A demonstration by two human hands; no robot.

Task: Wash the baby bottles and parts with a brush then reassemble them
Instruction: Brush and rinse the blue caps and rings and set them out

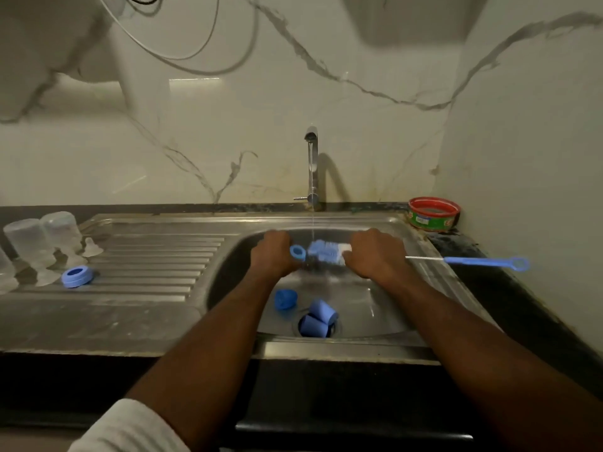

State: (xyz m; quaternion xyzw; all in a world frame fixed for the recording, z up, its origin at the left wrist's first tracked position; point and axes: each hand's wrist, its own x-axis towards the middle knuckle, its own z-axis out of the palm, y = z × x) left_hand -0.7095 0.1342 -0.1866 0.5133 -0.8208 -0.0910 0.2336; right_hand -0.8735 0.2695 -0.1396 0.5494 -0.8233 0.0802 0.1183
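Note:
Over the steel sink basin (375,308), under running water from the tap (312,164), my left hand (272,256) grips a small blue ring (297,252). My right hand (375,256) grips the bottle brush (326,251) near its blue and white bristles; its wire and blue handle (486,261) stick out to the right. The bristle head is right beside the ring. In the basin lie a blue cap (285,299) and two blue caps (318,319) over the drain. On the drainboard stand clear bottles (42,239) upside down, a clear teat (91,247) and a blue ring (77,276).
A red and green tub (434,213) sits on the dark counter at the back right corner. The ribbed drainboard (156,256) spreads left of the basin. Marble wall panels close off the back and right. Cables hang at the upper left.

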